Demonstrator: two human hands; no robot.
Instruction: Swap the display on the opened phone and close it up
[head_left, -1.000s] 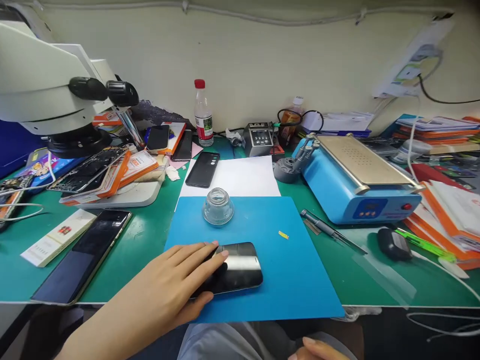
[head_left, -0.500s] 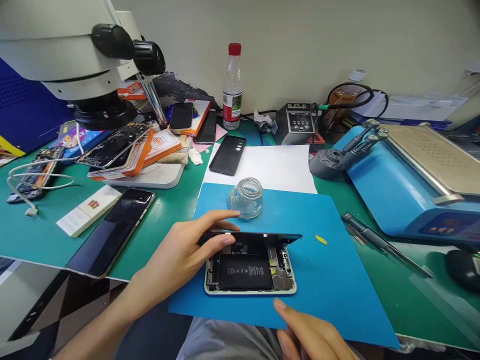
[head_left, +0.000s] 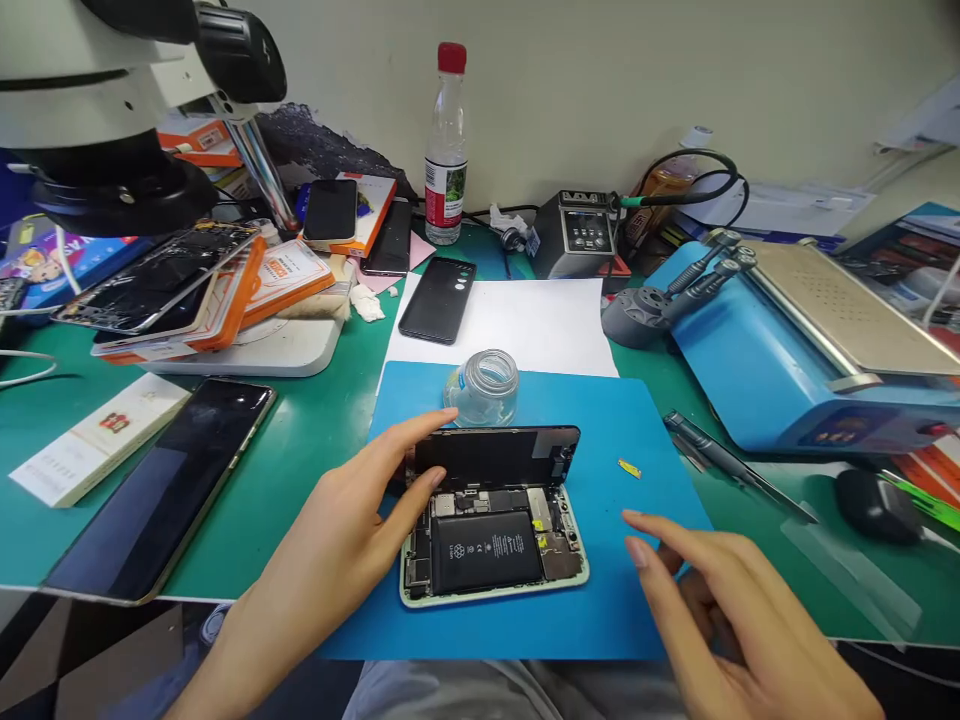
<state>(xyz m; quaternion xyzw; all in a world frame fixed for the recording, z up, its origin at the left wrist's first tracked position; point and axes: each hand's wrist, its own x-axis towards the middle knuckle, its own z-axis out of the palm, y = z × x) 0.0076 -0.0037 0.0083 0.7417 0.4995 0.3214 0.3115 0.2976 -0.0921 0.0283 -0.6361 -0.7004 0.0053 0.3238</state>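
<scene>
An opened phone [head_left: 491, 548] lies on the blue mat [head_left: 622, 600], its black battery and boards showing. Its black screen panel [head_left: 499, 457] stands tilted up along the phone's far edge. My left hand [head_left: 352, 525] grips the left end of that screen, thumb and fingers pinched on it. To the right of the phone my right hand [head_left: 720, 610] hovers just above the mat, fingers loosely stretched, holding nothing. Just behind the screen stands a small glass jar [head_left: 486, 387]. A tiny yellow piece [head_left: 628, 467] lies on the mat to the right.
A microscope [head_left: 112, 110] stands over phone parts at the back left. A large black phone [head_left: 161, 485] and a white box [head_left: 94, 435] lie at the left. A blue heating machine [head_left: 795, 350], tweezers [head_left: 731, 470], a water bottle [head_left: 446, 145] and a soldering station [head_left: 577, 235] lie right and behind.
The phone lay closed under my left hand; the screen has since been lifted open and now stands steeper. My right hand came up from below to beside the phone.
</scene>
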